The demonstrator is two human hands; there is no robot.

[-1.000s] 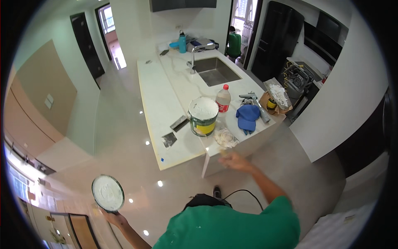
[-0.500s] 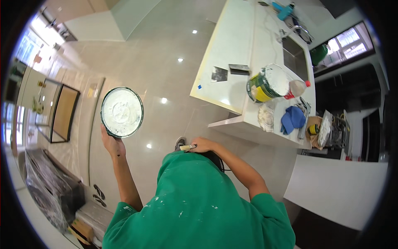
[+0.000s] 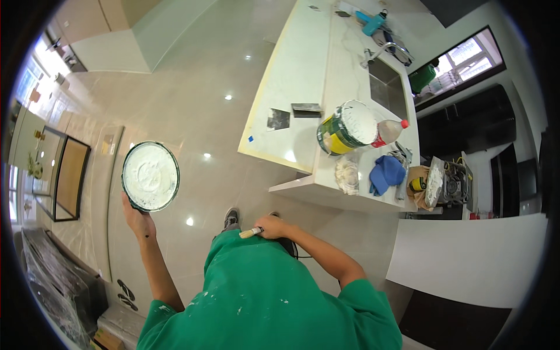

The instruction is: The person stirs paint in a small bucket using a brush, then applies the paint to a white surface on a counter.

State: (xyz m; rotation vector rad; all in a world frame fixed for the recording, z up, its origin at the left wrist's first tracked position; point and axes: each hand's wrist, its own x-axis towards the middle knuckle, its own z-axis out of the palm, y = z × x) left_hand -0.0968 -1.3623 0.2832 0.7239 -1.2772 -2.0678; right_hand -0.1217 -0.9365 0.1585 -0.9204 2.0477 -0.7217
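Note:
A round bucket lid (image 3: 151, 176) with a dark green rim is coated in white paste, swirled at its middle. My left hand (image 3: 138, 220) grips it by the near edge, out to the left; some fingers are hidden under it. Near my waist, my right hand (image 3: 270, 226) is closed round a paintbrush (image 3: 252, 232), whose pale bristles point left. On the counter (image 3: 291, 76) to the right stands a green and yellow bucket (image 3: 333, 135) with white paste inside. Beside it is a clear bottle (image 3: 388, 132) with a red cap.
A blue cap (image 3: 387, 174), a whitish cloth (image 3: 347, 175) and flat scrapers (image 3: 306, 110) lie on the counter by the sink (image 3: 387, 87). Plastic-wrapped furniture (image 3: 52, 280), flip-flops (image 3: 126, 294) and a black-framed glass table (image 3: 67, 175) are at left. A cluttered stand (image 3: 452, 184) is at right.
The view has swung right, so the counter and bucket appear farther left. The lid sits a little lower in view. Both hands keep their hold on the lid and paintbrush.

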